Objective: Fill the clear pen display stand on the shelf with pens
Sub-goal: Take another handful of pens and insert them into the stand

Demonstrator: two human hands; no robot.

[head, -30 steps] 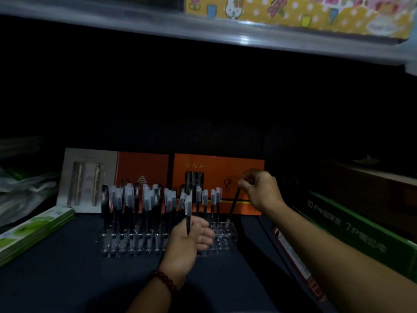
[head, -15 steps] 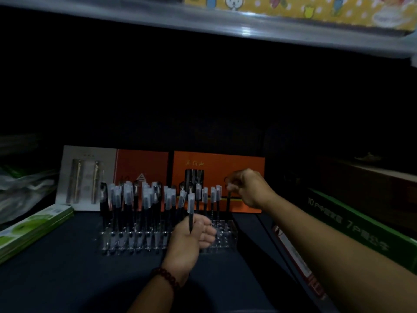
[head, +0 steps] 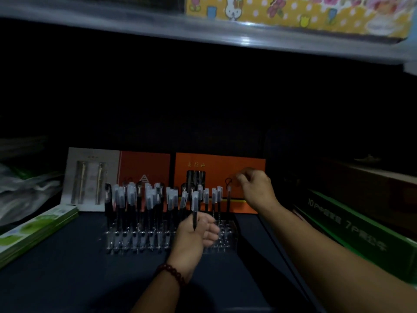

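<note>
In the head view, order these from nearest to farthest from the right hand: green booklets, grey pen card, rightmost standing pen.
1. Rightmost standing pen, beside the right hand.
2. Grey pen card, back left.
3. Green booklets, far left.

Stationery shop: shelf (head: 67,279) of boxed pens (head: 225,161).

Dark shelf (head: 67,279) — pen stand (head: 135,243) mid, green booklets (head: 33,231) L, green box (head: 361,233) R.

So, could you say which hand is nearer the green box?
Right. The right hand is left of the green box; the left hand, gripping a pen, is further left, at the stand.
</note>
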